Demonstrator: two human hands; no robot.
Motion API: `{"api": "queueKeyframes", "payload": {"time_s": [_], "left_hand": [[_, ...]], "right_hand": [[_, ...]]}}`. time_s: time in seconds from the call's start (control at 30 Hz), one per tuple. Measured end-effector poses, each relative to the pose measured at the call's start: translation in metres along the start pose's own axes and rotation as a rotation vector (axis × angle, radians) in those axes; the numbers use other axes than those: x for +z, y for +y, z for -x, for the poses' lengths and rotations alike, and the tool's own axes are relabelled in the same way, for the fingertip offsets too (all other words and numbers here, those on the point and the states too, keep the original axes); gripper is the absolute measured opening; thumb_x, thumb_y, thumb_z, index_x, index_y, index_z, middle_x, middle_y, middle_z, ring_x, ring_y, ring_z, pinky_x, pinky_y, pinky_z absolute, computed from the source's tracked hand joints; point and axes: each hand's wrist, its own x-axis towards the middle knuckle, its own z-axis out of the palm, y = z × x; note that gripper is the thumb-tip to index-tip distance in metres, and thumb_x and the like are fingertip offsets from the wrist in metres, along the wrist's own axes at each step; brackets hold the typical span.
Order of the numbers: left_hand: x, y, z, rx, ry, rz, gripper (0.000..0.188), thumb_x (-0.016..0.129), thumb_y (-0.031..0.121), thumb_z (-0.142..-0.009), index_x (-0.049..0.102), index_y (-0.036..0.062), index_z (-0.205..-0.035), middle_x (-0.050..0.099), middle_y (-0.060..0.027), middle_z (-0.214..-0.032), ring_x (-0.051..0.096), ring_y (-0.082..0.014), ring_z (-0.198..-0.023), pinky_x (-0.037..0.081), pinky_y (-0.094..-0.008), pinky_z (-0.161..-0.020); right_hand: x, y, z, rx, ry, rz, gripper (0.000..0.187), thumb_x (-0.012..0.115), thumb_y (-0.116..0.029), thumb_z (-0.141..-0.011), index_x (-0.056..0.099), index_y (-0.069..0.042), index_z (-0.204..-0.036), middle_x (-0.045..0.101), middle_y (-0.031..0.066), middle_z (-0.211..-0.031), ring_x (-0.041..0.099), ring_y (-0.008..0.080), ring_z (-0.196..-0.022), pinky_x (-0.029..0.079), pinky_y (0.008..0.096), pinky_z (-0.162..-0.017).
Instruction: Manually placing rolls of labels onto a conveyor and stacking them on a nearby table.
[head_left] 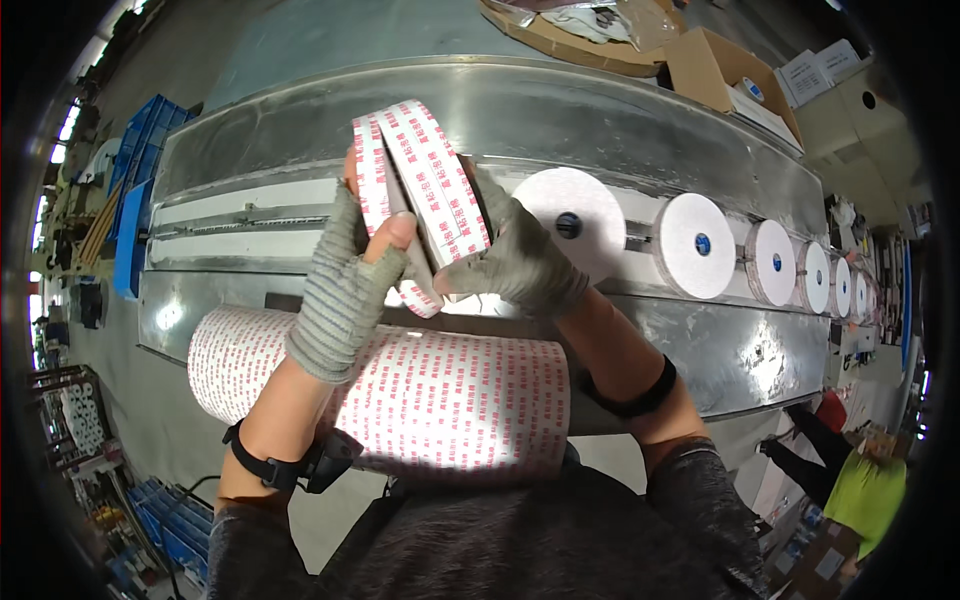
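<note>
Both my hands wear grey fingerless work gloves and are closed on a pair of narrow tape rolls above the metal bench. My left hand grips the left tape roll, its thumb pressed near the gap between the two. My right hand is wrapped round the right tape roll. Both rolls have white liner with red print, and a dark wedge-shaped gap shows between them. Below my hands lies a wide roll of the same printed tape, close to my body.
Several white tape rolls stand on edge in a row along the slot of the metal bench, to the right. Cardboard boxes stand beyond it. Blue crates are at the left. Another person in a yellow-green top is at lower right.
</note>
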Motion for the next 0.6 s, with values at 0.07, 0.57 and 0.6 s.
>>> {"api": "queueKeyframes", "payload": {"time_s": [0.07, 0.57, 0.6], "left_hand": [[-0.028, 0.013, 0.006, -0.241, 0.178, 0.122, 0.058, 0.065, 0.027, -0.091, 0.045, -0.0038, -0.136, 0.065, -0.0105, -0.109, 0.062, -0.0163, -0.095, 0.052, -0.0295, -0.083], [-0.042, -0.012, 0.017, -0.180, -0.006, 0.506, 0.068, 0.068, 0.025, -0.088, 0.034, 0.0056, -0.143, 0.055, -0.0068, -0.123, 0.054, -0.0173, -0.110, 0.045, -0.0295, -0.092], [-0.026, 0.004, 0.025, -0.190, -0.022, 0.485, 0.068, 0.068, 0.025, -0.088, 0.034, 0.0061, -0.143, 0.052, -0.0088, -0.129, 0.052, -0.0192, -0.116, 0.044, -0.0306, -0.095]], "right_hand": [[-0.027, 0.017, -0.001, 0.159, -0.009, -0.296, 0.088, 0.081, -0.011, -0.068, 0.033, 0.001, -0.141, 0.057, 0.0109, -0.120, 0.057, 0.0188, -0.108, 0.050, 0.0345, -0.092], [0.012, 0.034, -0.016, -0.265, -0.389, 0.948, 0.095, 0.073, -0.055, -0.073, 0.034, -0.003, -0.144, 0.041, 0.0224, -0.141, 0.048, 0.0339, -0.126, 0.037, 0.0433, -0.108], [0.018, 0.026, -0.004, -0.236, -0.369, 0.944, 0.095, 0.073, -0.055, -0.073, 0.034, -0.003, -0.144, 0.041, 0.0224, -0.141, 0.048, 0.0339, -0.126, 0.037, 0.0433, -0.108]]}}
